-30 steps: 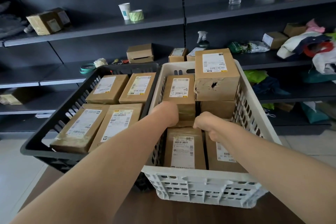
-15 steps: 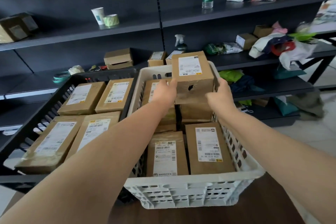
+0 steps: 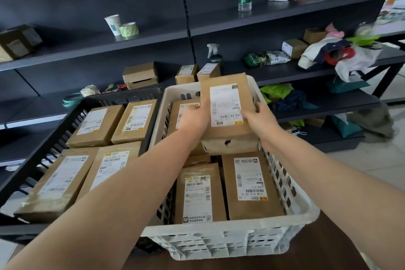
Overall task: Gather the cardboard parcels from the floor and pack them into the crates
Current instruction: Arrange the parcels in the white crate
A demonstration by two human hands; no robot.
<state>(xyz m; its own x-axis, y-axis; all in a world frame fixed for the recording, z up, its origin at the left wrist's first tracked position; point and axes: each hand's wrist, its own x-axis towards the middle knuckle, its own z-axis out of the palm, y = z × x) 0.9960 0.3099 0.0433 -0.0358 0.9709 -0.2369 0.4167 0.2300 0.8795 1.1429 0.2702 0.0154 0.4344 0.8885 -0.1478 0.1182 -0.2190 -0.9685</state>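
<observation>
Parcels and crates: packing far along, one parcel in hand.
We held one labelled parcel (image 3: 225,105) between both hands, the left hand (image 3: 194,119) curled round its left edge and the right hand (image 3: 259,117) round its right edge, over the far end of the white crate (image 3: 219,241); whether it rested on anything beneath, we could not tell. Nearer than the hands, two flat parcels (image 3: 252,186) lay side by side in that crate, and another parcel (image 3: 182,112) showed just beyond the left hand. Left of the left hand, the black crate (image 3: 122,96) carried four parcels (image 3: 94,125) in a full layer. The strip of floor (image 3: 372,166) right of the right hand showed no parcel. We judged the gathering nearly finished, with this parcel to settle and any unseen floor to check.
</observation>
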